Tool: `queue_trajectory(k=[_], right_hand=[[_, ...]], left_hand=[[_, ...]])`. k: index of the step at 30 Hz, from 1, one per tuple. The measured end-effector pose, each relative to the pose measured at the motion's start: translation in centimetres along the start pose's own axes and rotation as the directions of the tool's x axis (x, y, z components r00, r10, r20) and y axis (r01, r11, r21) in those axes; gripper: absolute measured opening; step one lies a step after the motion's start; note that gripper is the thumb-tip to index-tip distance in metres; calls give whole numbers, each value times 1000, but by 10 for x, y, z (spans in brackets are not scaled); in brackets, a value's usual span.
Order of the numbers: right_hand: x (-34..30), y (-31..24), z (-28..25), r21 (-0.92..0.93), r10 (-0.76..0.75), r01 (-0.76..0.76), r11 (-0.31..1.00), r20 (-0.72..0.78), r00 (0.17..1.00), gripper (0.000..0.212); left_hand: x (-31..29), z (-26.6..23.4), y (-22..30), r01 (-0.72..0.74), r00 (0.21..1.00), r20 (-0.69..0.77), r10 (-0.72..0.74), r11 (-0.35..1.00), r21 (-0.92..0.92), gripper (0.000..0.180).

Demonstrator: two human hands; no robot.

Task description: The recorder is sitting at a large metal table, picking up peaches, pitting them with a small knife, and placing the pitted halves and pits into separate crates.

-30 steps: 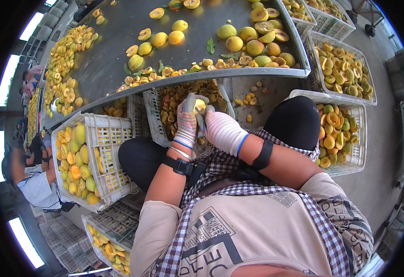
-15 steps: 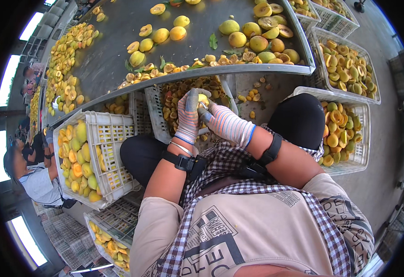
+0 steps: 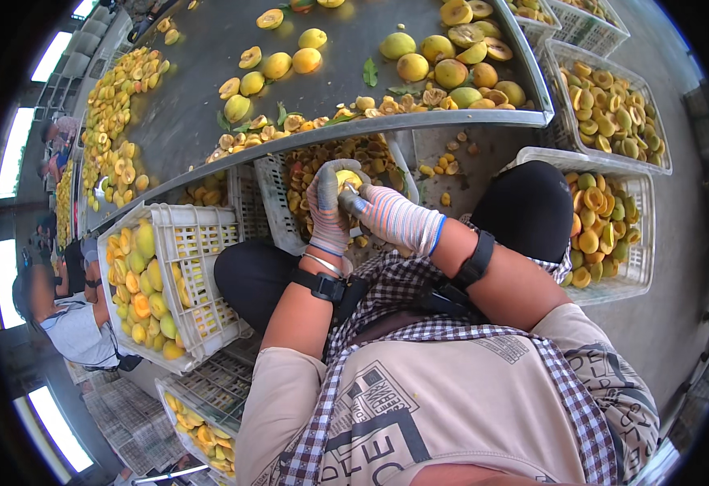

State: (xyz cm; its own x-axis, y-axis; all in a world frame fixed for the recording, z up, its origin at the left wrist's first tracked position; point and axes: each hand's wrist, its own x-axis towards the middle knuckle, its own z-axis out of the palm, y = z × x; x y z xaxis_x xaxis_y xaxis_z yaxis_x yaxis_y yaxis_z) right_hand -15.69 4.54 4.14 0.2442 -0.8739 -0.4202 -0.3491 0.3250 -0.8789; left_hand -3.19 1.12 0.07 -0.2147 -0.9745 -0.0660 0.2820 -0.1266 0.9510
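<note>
My left hand, in a striped knit glove with grey fingers, is closed round a yellow peach that looks cut. Against it works my right hand, gloved the same way and closed on a small metal tool. Most of that tool is hidden by my fingers. Both hands meet between my knees, just in front of the table edge. Under them stands a white plastic crate of brownish peach scraps, partly below the table.
Whole and halved peaches lie on a metal-rimmed table. A crate of peaches stands by my left knee, another crate by my right. Further crates are stacked at right. A seated person works at far left. Fruit bits litter the floor.
The peach has turned a little in my left hand, and my left fingers now reach over its top. Both hands have dropped slightly. The view has shifted a little.
</note>
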Motion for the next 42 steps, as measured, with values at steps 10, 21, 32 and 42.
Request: queue_trajectory(k=[10,21,32,42], right_hand=[[-6,1,5,-568,-146,83,819,-65,987,31],[1,6,10,-645,-116,128,753,61,991,33],[8,-4,-5,223,283,-354,908,296,912,34],[33,40,25,-246,-111,130,960,88,990,38]], left_hand=[[13,-21,-5,388,921,0,-389,919,67,39],[16,-32,-5,601,799,-107,-592,778,183,36],[-6,-20,1,-5,1000,23,-1,965,262,39],[0,-31,-18,-23,1000,-10,28,936,351,35]])
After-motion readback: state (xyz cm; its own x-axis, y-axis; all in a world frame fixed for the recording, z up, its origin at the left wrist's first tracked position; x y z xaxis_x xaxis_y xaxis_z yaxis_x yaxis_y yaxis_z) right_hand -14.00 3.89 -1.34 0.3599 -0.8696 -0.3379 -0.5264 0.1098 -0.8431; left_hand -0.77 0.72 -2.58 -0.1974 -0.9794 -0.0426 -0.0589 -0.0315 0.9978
